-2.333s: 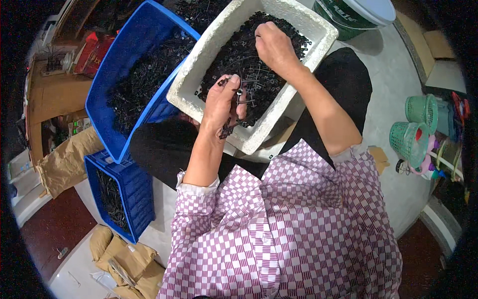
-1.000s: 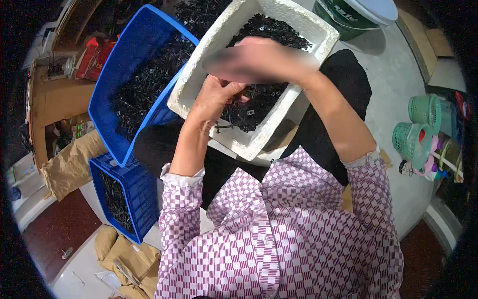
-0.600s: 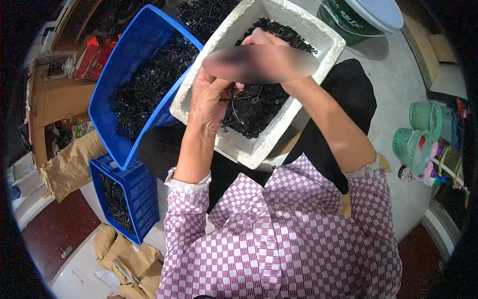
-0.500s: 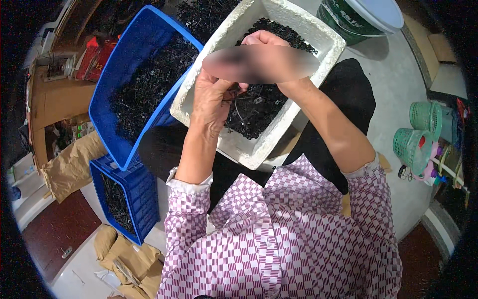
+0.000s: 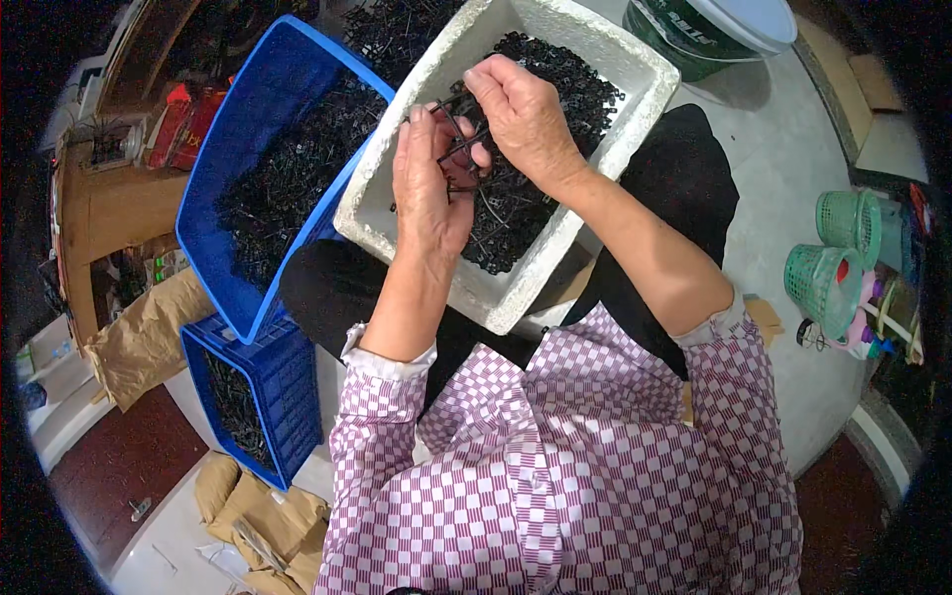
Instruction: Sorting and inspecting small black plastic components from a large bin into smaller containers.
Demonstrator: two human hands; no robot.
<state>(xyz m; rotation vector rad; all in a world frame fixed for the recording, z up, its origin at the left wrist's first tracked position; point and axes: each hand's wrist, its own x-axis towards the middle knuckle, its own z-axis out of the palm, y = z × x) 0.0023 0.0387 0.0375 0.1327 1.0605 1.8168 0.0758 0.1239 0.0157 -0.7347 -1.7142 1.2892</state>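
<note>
- Here's the left grip [image 5: 424, 188], palm turned inward, fingers and thumb curled loosely round several thin dark rods [image 5: 458, 149], the rods poking out crosswise toward the other side.
- And the right grip [image 5: 526, 114], just beside and slightly above it: thumb and fingertips pressed together, close to the rods. Whether a piece sits in that pinch, I cannot tell.
- Right beneath both grips, the white foam box [image 5: 516, 302], its floor largely covered by small black pieces [image 5: 570, 89], heaped loose.
- Left of the left grip, a big blue tub [image 5: 220, 149] leans close to the foam box, with thin dark parts [image 5: 288, 188] piled inside.
- Farther off, below and left of that grip, a smaller blue crate [image 5: 288, 416] holds more dark strips [image 5: 233, 402].
- How far along? By my reading, a few rods are gathered in hand, handling looks midway, and plenty remains: the foam box is well stocked, and how many rods are finished is too small to tell.
</note>
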